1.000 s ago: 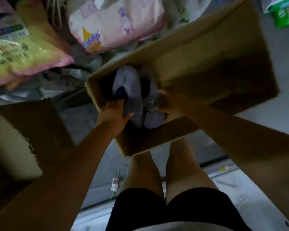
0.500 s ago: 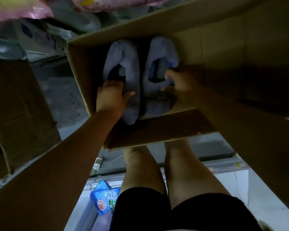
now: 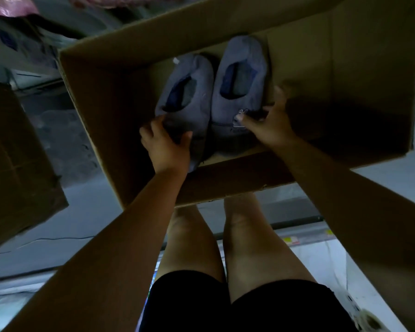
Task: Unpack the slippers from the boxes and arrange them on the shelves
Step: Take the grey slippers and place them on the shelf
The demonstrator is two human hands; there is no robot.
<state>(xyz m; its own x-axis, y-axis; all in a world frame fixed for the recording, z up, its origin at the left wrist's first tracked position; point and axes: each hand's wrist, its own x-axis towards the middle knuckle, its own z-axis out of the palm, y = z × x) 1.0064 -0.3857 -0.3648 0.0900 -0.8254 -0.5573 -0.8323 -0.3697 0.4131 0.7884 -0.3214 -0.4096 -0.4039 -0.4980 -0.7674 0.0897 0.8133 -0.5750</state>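
Observation:
Two grey-blue fuzzy slippers lie side by side inside an open cardboard box (image 3: pixel 110 111) on the floor ahead of me. My left hand (image 3: pixel 167 143) grips the heel end of the left slipper (image 3: pixel 194 75). My right hand (image 3: pixel 270 121) grips the heel end of the right slipper (image 3: pixel 247 53), thumb by a small tag. The toes of both slippers point away from me. The rest of the box's inside is dark and looks bare.
A second cardboard box (image 3: pixel 17 164) stands at the left. Plastic-wrapped packages (image 3: pixel 12 6) lie beyond the box at the top left. My bare legs (image 3: pixel 225 240) stand just behind the box on a grey floor.
Both hands slid back toward the slippers' heels, and the pair now lies further right in the box. The view has shifted, so the box sits more centrally.

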